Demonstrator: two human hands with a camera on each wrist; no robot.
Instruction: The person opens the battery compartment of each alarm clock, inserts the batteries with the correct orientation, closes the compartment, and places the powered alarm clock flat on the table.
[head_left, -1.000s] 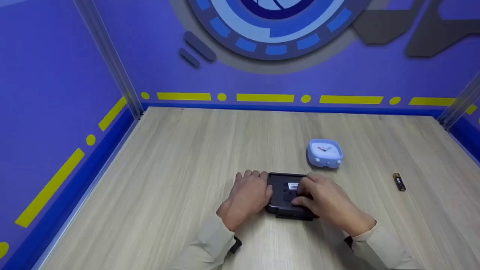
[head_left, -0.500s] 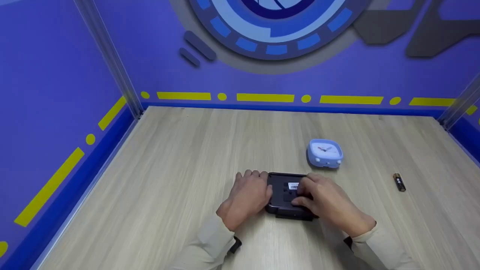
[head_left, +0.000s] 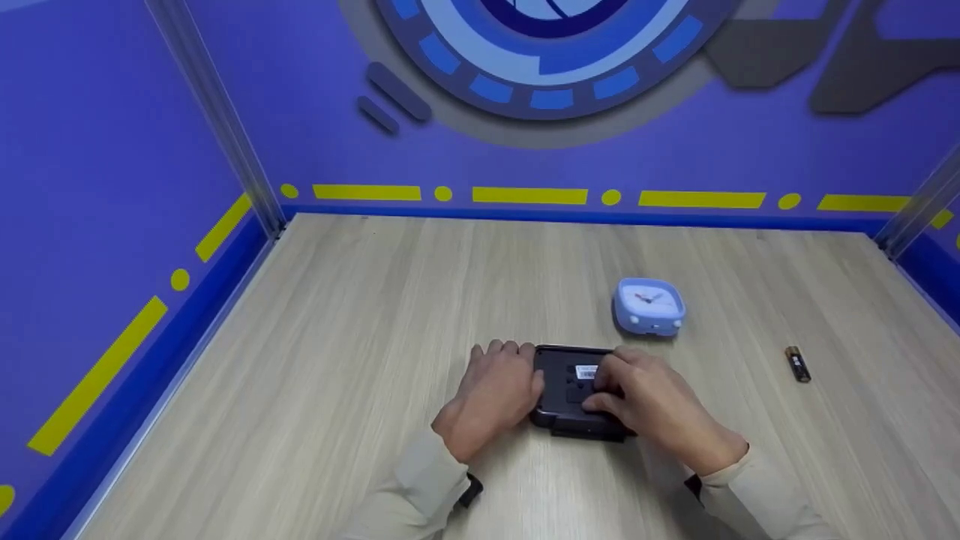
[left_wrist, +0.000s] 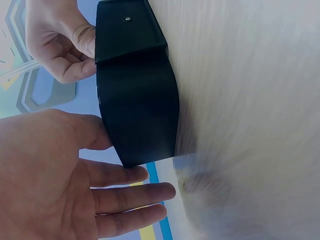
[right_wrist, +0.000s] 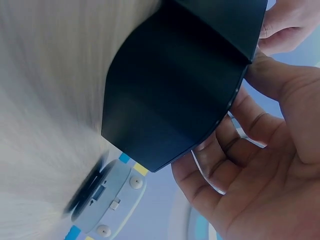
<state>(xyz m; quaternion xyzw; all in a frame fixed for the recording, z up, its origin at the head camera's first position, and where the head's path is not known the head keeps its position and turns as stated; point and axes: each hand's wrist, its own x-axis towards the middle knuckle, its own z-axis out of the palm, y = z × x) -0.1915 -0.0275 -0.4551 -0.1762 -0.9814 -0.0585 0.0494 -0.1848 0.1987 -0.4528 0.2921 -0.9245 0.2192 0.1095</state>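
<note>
A black clock (head_left: 555, 375) lies on its front, its recessed back facing up with a white label (head_left: 585, 371) and small knobs. My left hand (head_left: 495, 390) rests against its left edge. In the left wrist view, the left thumb touches the black case (left_wrist: 137, 105) while the other fingers stretch out fairly straight. My right hand (head_left: 656, 397) lies over the clock's right part, its fingers and thumb curled onto the back. In the right wrist view, fingertips press along the rim of the black case (right_wrist: 172, 90). Whatever lies under the right fingertips is hidden.
Behind the black clock stands a light-blue alarm clock (head_left: 649, 306), tilted face up. One dark battery (head_left: 798, 364) lies farther right on the wooden table (head_left: 390, 300). Blue panels (head_left: 225, 97) with yellow marks border the table at the back and sides.
</note>
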